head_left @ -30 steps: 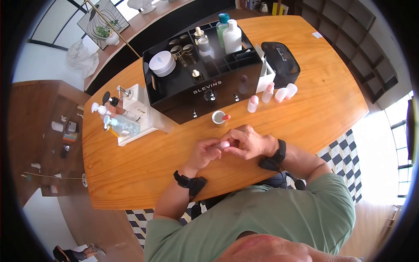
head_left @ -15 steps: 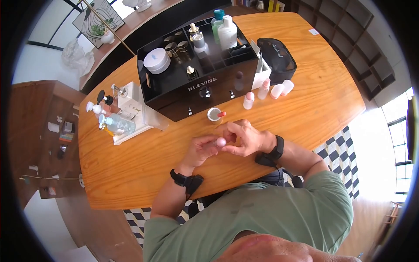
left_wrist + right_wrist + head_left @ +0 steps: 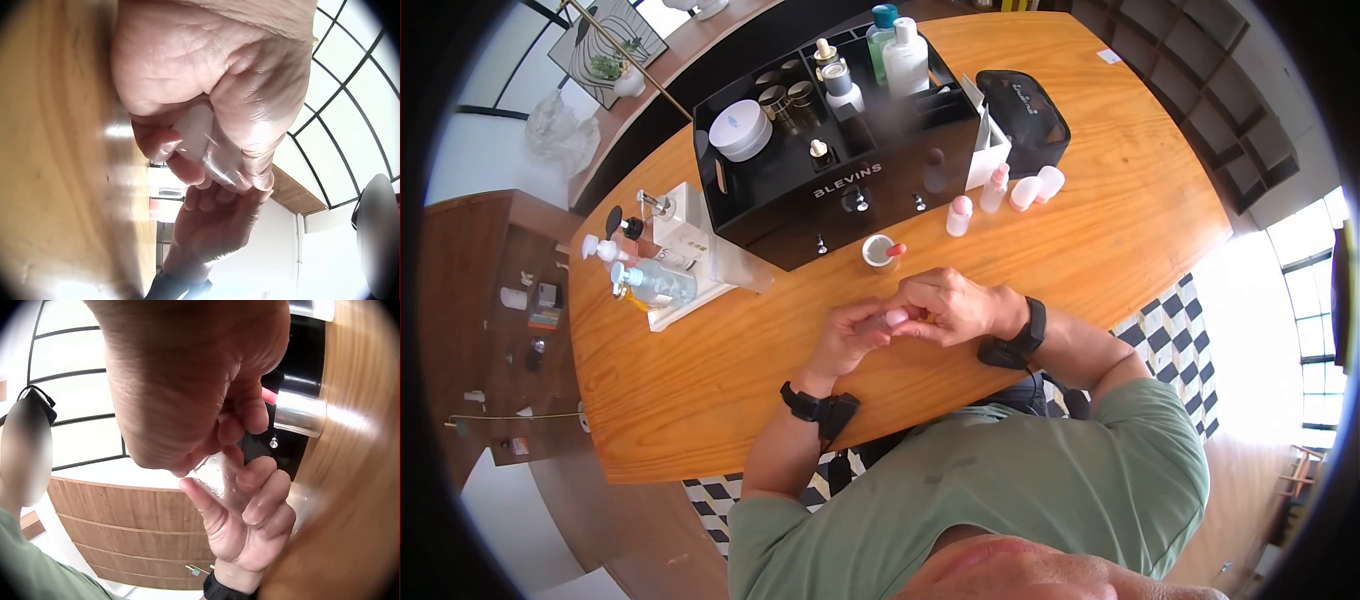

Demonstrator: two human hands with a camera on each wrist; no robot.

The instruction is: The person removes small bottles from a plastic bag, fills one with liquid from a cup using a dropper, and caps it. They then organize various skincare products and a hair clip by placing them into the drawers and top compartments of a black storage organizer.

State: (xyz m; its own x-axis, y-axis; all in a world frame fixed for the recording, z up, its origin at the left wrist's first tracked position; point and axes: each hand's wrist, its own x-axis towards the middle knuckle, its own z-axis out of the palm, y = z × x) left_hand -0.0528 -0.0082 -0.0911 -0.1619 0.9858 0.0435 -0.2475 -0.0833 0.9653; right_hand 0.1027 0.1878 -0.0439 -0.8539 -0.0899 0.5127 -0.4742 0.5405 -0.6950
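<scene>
Between both hands, close over the table, is a small translucent bottle (image 3: 219, 478) with a pale pink top (image 3: 895, 317). My left hand (image 3: 847, 338) grips its body, fingers curled round one side and the thumb along the other. From the right, my right hand (image 3: 948, 306) pinches the bottle's top end, its fingertips hiding part of it. In the left wrist view the frosted body of the bottle (image 3: 195, 131) lies against the palm. Just beyond the hands stands a small clear cup (image 3: 881, 253) with a red-tipped item leaning in it.
A black cosmetics organizer (image 3: 840, 205) holds several bottles and jars. To its right are two small pink-topped bottles (image 3: 959, 216), two whitish cups (image 3: 1026, 192) and a black mesh pouch (image 3: 1022, 122). Pump bottles (image 3: 662, 284) stand on a white tray (image 3: 700, 312) at the left.
My right fingers have drawn in over the bottle's top, which showed more fully half a second ago. The whole head view has shifted slightly; the things on the table stay put.
</scene>
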